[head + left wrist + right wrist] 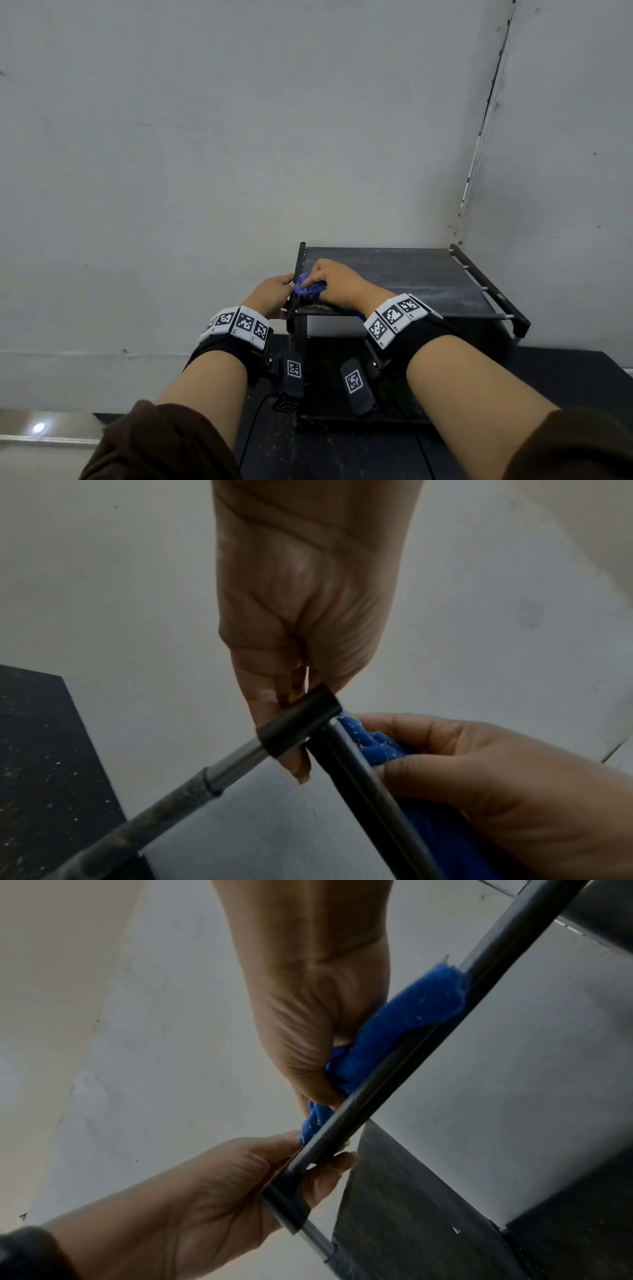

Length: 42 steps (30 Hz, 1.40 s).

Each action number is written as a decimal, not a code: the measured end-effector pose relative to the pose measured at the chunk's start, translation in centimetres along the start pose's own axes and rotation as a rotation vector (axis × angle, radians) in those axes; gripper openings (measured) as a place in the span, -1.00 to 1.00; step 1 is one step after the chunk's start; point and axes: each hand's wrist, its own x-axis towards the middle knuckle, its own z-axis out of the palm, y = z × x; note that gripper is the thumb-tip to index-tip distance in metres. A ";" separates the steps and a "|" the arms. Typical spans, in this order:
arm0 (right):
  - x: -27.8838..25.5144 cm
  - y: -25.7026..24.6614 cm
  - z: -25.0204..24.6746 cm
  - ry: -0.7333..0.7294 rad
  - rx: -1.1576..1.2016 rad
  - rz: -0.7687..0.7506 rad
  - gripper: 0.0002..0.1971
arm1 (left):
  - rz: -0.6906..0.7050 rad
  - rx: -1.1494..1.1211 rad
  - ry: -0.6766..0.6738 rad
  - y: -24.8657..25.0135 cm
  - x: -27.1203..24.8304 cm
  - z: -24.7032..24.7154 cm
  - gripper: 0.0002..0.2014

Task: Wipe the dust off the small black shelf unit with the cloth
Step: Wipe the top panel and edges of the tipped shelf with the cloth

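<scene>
The small black shelf unit [411, 277] stands in a wall corner, its dusty top shelf facing me. My left hand [286, 291] grips the unit's front-left corner post [297, 318]; in the right wrist view the left hand's fingers [322, 1172] curl round the post joint [291, 1194]. My right hand [313, 279] holds a bunched blue cloth [308, 290] and presses it on the top shelf's left edge beside the side rail. The cloth [394, 1031] lies along the rail [479, 961]. From the left wrist, the post cap [301, 723] and cloth [377, 742] show.
Grey walls close in behind and to the right of the unit. A dark speckled floor panel [565, 377] lies under it. The right side rail [486, 284] stands up from the shelf. A thin black cable [251, 431] runs along the floor near my left forearm.
</scene>
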 end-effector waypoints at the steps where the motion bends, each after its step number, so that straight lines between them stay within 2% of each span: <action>1: 0.0 0.0 0.2 -0.005 -0.006 0.003 -0.62 | 0.006 -0.007 0.009 -0.1 0.0 0.1 -0.68; 5: -0.4 -0.5 0.4 -0.041 0.003 0.012 -0.56 | 0.012 -0.049 0.029 -0.5 0.2 0.4 -0.63; 10: -1.0 -1.0 -0.2 -0.055 0.259 0.124 -0.63 | 0.011 -0.037 0.015 -0.6 0.4 0.4 -0.62; 14: -2.1 -0.6 -1.6 0.041 0.592 0.170 -0.68 | 0.034 0.016 0.028 -0.6 0.9 0.4 -0.66; 16: -2.3 -0.2 -2.0 0.119 0.678 0.204 -0.68 | 0.018 0.008 0.019 -0.6 1.2 0.3 -0.64; 19: -2.2 0.3 -1.9 0.168 0.474 0.237 -0.68 | 0.023 0.001 0.021 -0.7 1.6 0.4 -0.59; 23: -2.3 0.2 -0.9 -0.008 0.166 0.171 -0.62 | 0.011 -0.038 0.038 -0.5 1.9 0.7 -0.60; 25: -2.5 0.0 -0.9 -0.023 0.211 0.163 -0.62 | 0.017 -0.021 0.035 -0.7 2.2 0.7 -0.59; 29: -2.9 -0.2 -2.5 0.070 0.464 0.196 -0.64 | 0.004 -0.034 0.036 -0.8 2.3 0.5 -0.58; 32: -2.8 -0.1 -2.7 0.075 0.393 0.229 -0.62 | -0.001 -0.058 0.047 -0.5 2.1 0.7 -0.58; 35: -2.6 -0.3 -2.0 -0.016 0.256 0.225 -0.70 | -0.021 -0.098 0.083 -0.3 1.6 0.8 -0.59; 37: -2.5 -0.5 -1.7 -0.039 0.268 0.215 -0.67 | -0.031 -0.101 0.122 -0.1 1.3 0.6 -0.58; 40: -2.2 -1.4 -2.1 0.069 0.490 0.206 -0.68 | -0.028 -0.111 0.172 0.0 1.2 0.1 -0.51; 42: -1.6 -2.0 -2.3 0.154 0.549 0.208 -0.68 | -0.039 -0.182 0.158 0.0 1.1 -0.4 -0.56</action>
